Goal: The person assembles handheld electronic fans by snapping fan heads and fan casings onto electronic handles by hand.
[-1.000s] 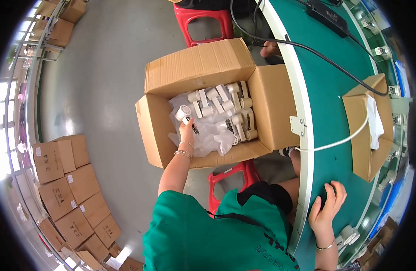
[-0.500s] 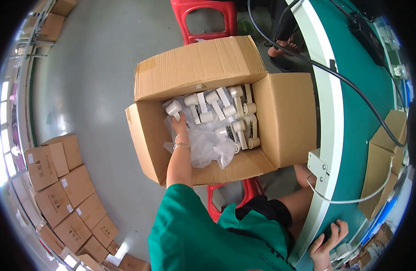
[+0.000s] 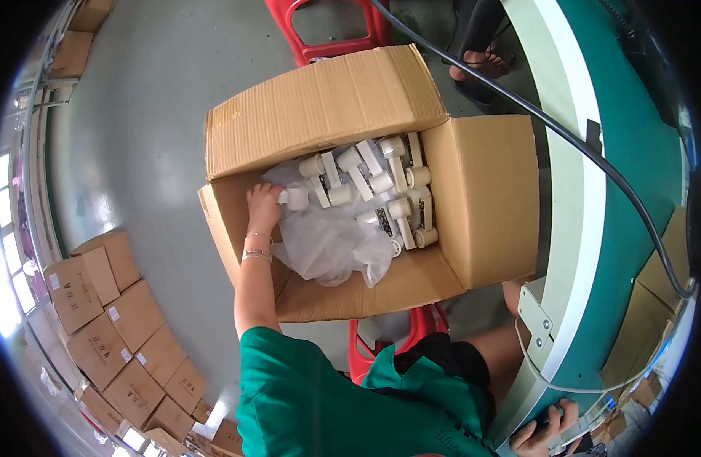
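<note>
A large open cardboard box (image 3: 491, 206) stands before me, with several off-white devices (image 3: 358, 174) inside, each with a round cylindrical head and a flat bar-like arm. My left hand (image 3: 264, 206) reaches in at the box's left side. Its fingers are closed on one such device (image 3: 296, 199), whose round head points right; part of it is hidden by the fingers. Under and beside it lies crumpled translucent plastic wrap (image 3: 331, 247). At the lower right, my right hand (image 3: 547, 430) is at the table's edge, its fingers curled round something dark that I cannot make out.
The green-topped table (image 3: 632, 152) with a pale rim runs down the right, a black cable (image 3: 548, 116) arching across it. A red stool (image 3: 385, 27) stands behind the box, another red stool (image 3: 419, 324) before it. Closed cartons (image 3: 129, 343) are stacked at lower left. Someone's foot (image 3: 481, 65) shows beyond.
My left hand has moved left with the device, whose head has turned from pointing up to pointing right. My right hand's fingers have curled in at the table edge. The view has shifted slightly.
</note>
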